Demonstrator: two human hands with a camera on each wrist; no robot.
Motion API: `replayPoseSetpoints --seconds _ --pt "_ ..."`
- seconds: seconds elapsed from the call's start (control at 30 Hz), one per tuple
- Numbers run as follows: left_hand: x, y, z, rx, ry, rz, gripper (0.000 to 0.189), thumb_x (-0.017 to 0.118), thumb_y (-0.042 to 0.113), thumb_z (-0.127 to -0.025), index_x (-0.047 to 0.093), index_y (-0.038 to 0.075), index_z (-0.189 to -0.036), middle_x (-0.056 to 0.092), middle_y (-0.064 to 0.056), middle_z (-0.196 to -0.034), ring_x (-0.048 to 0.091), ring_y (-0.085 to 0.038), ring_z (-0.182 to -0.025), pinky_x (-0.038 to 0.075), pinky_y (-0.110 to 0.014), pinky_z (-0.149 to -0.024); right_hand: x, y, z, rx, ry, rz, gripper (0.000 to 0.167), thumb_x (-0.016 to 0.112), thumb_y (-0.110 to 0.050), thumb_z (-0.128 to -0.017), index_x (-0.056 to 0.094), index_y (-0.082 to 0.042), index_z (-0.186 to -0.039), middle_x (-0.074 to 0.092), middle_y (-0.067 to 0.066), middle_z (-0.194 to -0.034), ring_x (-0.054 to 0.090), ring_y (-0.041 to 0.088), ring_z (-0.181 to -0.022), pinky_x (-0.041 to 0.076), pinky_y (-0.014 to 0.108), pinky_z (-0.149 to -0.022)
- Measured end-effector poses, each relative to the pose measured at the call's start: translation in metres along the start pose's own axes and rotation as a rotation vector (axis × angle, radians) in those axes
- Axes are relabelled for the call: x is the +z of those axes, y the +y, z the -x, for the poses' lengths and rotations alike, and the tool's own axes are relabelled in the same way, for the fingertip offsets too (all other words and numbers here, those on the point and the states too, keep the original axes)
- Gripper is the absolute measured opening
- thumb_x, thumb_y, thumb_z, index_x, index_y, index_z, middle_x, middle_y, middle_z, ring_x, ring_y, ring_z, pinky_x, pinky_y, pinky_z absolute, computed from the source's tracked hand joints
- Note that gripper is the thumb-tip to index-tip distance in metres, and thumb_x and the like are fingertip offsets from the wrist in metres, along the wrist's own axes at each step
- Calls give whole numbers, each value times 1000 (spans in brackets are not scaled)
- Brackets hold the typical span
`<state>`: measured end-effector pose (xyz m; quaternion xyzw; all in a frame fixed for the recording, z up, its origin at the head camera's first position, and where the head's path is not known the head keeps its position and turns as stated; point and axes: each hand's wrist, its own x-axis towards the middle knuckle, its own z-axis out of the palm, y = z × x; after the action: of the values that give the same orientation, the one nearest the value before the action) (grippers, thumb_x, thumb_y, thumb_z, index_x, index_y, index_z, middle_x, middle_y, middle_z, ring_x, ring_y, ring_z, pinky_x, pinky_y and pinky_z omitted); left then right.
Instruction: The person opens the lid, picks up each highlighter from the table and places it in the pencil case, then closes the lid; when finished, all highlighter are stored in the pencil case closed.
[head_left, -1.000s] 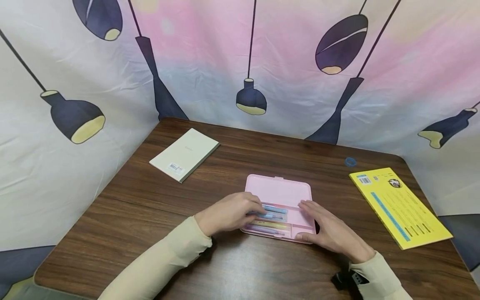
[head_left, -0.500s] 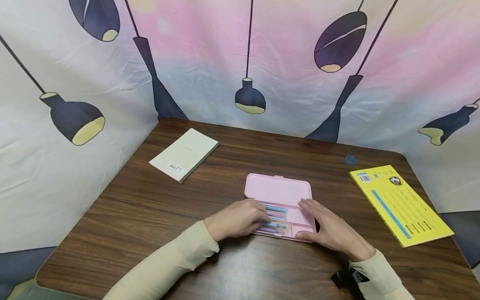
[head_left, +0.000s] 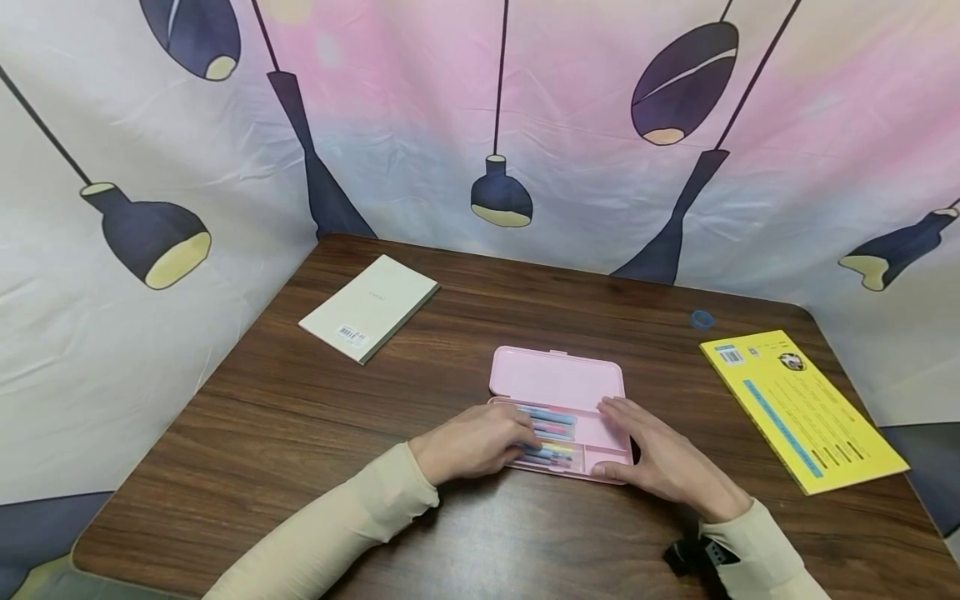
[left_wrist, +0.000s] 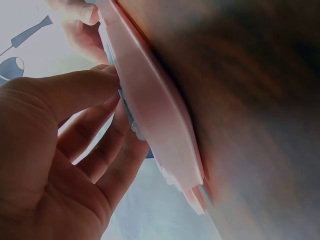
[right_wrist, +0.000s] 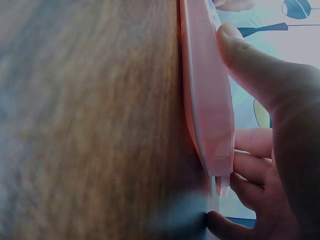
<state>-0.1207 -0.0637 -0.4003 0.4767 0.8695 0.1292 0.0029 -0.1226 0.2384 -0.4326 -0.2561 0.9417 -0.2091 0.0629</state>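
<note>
A pink pencil case (head_left: 606, 457) lies on the table with its lid (head_left: 557, 377) folded back. Several pens (head_left: 553, 427) fill its upper left compartment, and more sit in the lower one. My left hand (head_left: 480, 439) reaches in from the left, thumb and fingers pinching a bluish pen (head_left: 553, 457) over the lower compartment; its near end is hidden by the fingers. On the other side my right hand (head_left: 663, 460) grips the case's right end, thumb (right_wrist: 245, 52) at the front edge and fingers at the far side. The small right compartments hold nothing.
A cream notebook (head_left: 371, 307) lies at the back left of the wooden table (head_left: 360, 400). To the right is a yellow book (head_left: 806, 412), with a blue ring (head_left: 702, 321) behind it. A patterned cloth (head_left: 420, 125) hangs behind the table.
My left hand has moved slightly right and toward the table's front, from the upper compartment to the lower, bringing a bluish pen over it. The right hand has stayed on the case.
</note>
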Motion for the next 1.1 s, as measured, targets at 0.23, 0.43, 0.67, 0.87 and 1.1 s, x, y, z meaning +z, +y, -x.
replayPoseSetpoints --seconds 0.23,0.43,0.67,0.87,1.1 --pt "1 0 1 -4 6 -21 22 68 7 -91 77 16 -109 72 4 -111 64 -10 -109 47 -30 -103 0 -1 0 0 1 -1 97 67 -72 -79 44 -10 -151 40 10 -157 35 33 -145 35 57 -110" --pt "2 0 2 -6 15 -31 22 69 6 -91 77 17 -108 72 3 -112 64 -10 -110 47 -30 -103 -1 -1 0 11 -4 -12 98 68 -72 -78 44 -11 -151 39 10 -157 34 32 -145 35 56 -111" --pt "2 1 1 -7 20 -25 23 70 5 -89 77 17 -107 72 3 -111 64 -10 -108 50 -28 -98 -1 -1 0 2 1 -13 97 68 -71 -79 44 -10 -151 40 10 -157 34 33 -145 35 58 -111" --pt "2 1 2 -5 19 -24 23 70 5 -89 77 16 -107 72 3 -110 65 -10 -107 51 -26 -95 0 -1 1 0 -2 -14 97 67 -72 -79 44 -10 -151 40 10 -157 34 33 -145 35 58 -110" --pt "2 1 2 1 27 -21 23 71 6 -89 77 17 -107 72 4 -110 64 -10 -107 50 -27 -96 0 -1 1 -14 16 -13 95 66 -71 -80 45 -10 -150 40 11 -156 35 34 -145 35 58 -110"
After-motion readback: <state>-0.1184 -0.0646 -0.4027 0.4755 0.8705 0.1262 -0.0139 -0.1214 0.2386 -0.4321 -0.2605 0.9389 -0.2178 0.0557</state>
